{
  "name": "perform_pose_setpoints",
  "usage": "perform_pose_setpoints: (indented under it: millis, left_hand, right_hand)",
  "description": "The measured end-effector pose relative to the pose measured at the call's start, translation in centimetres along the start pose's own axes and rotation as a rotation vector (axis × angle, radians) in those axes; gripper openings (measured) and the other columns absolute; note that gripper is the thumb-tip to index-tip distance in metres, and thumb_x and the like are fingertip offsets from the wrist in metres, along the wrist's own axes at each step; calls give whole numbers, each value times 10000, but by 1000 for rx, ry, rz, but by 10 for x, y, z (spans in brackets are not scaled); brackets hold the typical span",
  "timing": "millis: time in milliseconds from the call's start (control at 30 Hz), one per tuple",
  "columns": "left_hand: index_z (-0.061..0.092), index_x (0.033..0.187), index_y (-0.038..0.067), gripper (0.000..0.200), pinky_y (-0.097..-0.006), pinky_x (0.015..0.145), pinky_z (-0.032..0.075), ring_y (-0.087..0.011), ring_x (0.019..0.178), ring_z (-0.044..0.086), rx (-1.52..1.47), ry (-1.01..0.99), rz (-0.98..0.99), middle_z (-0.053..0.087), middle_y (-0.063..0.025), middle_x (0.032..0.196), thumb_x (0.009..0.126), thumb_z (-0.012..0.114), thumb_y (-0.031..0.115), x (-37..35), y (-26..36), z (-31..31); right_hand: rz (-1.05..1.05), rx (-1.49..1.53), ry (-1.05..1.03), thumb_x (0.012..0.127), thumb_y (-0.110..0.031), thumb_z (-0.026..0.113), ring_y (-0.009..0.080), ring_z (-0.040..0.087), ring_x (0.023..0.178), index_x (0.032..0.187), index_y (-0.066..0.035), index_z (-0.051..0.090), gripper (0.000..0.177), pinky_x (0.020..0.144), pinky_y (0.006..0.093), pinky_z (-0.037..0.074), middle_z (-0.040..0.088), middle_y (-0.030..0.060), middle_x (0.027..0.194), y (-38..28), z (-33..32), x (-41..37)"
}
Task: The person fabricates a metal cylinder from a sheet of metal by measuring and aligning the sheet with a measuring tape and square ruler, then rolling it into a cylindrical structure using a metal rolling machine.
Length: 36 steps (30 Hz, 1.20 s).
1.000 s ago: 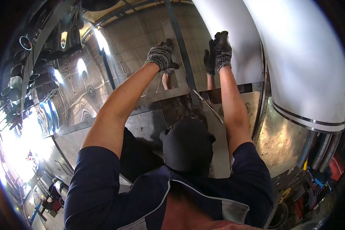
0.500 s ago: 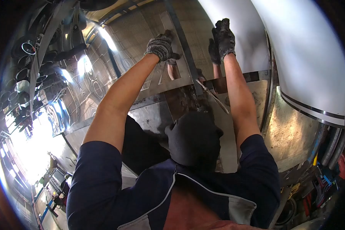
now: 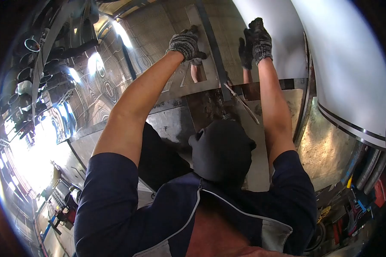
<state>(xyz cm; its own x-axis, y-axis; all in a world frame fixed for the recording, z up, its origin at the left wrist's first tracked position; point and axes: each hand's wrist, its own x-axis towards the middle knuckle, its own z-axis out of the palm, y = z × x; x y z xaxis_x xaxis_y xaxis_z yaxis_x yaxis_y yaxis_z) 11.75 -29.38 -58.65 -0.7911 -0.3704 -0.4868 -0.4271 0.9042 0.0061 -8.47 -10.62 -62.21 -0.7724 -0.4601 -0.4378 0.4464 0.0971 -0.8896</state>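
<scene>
Both hands wear grey knit gloves and are stretched well forward, up against a shiny metal sheet (image 3: 158, 38) that stands at the far end of the reach and mirrors the forearms just below the gloves. The left hand (image 3: 185, 43) is bunched, with its fingers curled in and the thumb tucked under. It rests against the sheet, but the knuckles hide whether it clasps an edge or only presses. The right hand (image 3: 259, 40) is spread flat with its fingers pointing up and its palm laid on the sheet, holding nothing. A dark bar (image 3: 212, 43) runs up the sheet between the two hands, nearer the left one and touching neither glove. The sheet's lower edge crosses under both wrists. Below it lies a duller, stained plate (image 3: 176, 124), and a thin strip (image 3: 243, 104) lies slantwise on it, just beside the right forearm. To the right of the right hand the sheet meets a broad, curved white panel (image 3: 351, 64), so that side is closed in. To the left the patterned metal carries on for a good way before a rack of pipes (image 3: 23, 64), which leaves open room there. The person's black cap (image 3: 222, 150) sits between the two arms, below the plate.
</scene>
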Motion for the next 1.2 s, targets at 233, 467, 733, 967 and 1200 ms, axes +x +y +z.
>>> perform_pose_setpoints:
  millis: [233,467,733,967,1200]
  left_hand:
    - [320,1516,15,1171,-430,1126,372,-327,1409,393,21,-155,0,371,-173,1550,669,748,701,-17,14,-30]
    - [363,1510,24,1131,-418,1182,276,-336,1480,258,2,-27,10,319,-154,1589,703,676,751,-22,6,-20]
    - [322,1517,26,1144,-474,1157,315,-352,1431,343,-110,-94,18,357,-155,1564,690,741,696,-85,38,8]
    - [345,1513,62,1146,-527,1120,346,-362,1444,316,-128,21,-6,341,-141,1563,649,782,677,-39,4,-13]
    - [334,1525,103,1148,-559,1101,345,-380,1464,280,-176,36,-8,302,-132,1578,621,822,615,-25,1,-7]
  right_hand:
    - [-70,-165,-435,1033,-334,479,221,672,1011,1249,-44,634,394,911,367,527,695,113,1155,-27,9,-138]
    - [244,-607,-1173,1038,-306,437,221,662,933,1089,-76,668,330,851,352,523,694,96,989,74,33,-219]
    - [176,-750,-1120,1043,-347,414,230,664,914,1086,-72,666,375,847,351,525,695,94,973,107,23,-252]
    - [101,-843,-1014,1042,-352,413,232,660,928,1105,-74,657,375,852,352,524,690,93,991,88,24,-243]
    - [84,-860,-1000,1042,-357,413,234,656,943,1124,-75,648,376,858,353,523,686,93,1010,92,24,-244]
